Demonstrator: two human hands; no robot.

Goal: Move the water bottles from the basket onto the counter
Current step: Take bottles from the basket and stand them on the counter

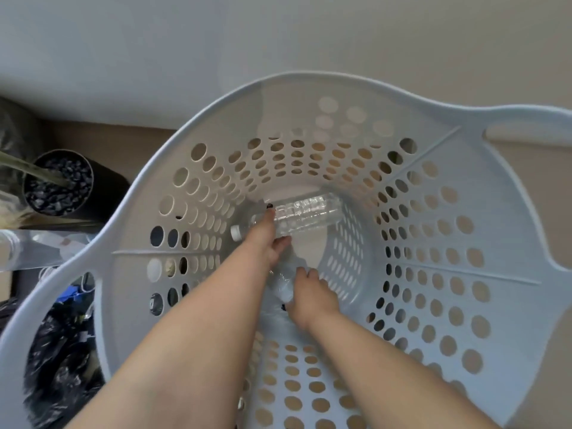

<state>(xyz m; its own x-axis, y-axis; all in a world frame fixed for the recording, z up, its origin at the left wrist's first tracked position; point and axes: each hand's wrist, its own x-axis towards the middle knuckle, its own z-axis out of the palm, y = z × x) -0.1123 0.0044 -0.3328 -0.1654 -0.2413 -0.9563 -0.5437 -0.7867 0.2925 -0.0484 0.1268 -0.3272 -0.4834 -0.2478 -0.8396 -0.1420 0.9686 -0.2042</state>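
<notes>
Starting at the left edge, outside the basket (198, 125), I see a dark pot (58, 182) filled with black pebbles, a clear plastic piece (37, 246) below it, and black bags (58, 360) lower down. None of it bears on the job, so I leave it alone.

The basket is a pale, perforated tub, and I am looking straight down into it. It is deep, which is why both my arms are stretched well inside to reach the floor of it.

My left hand (267, 239) is on the far bottle (297, 219), which lies on its side across the basket floor with its white cap (236, 232) pointing left. The fingers curl over the bottle near its shoulder, with the thumb underneath; I judge this a grip taken at the narrow end because it is the easiest part to close round.

My right hand (309, 292) is lower and nearer me, on a second bottle (283, 287) that also lies on the floor, partly hidden by both hands. The fingers are bent round it, though how firmly I cannot tell.

Both bottles are still down in the basket, just beside each other, and no counter shows here. Taking one in each hand looks meant to clear both in a single lift. The clear plastic may be slippery and will dent, so I would squeeze gently and raise them straight up past the rim.
</notes>
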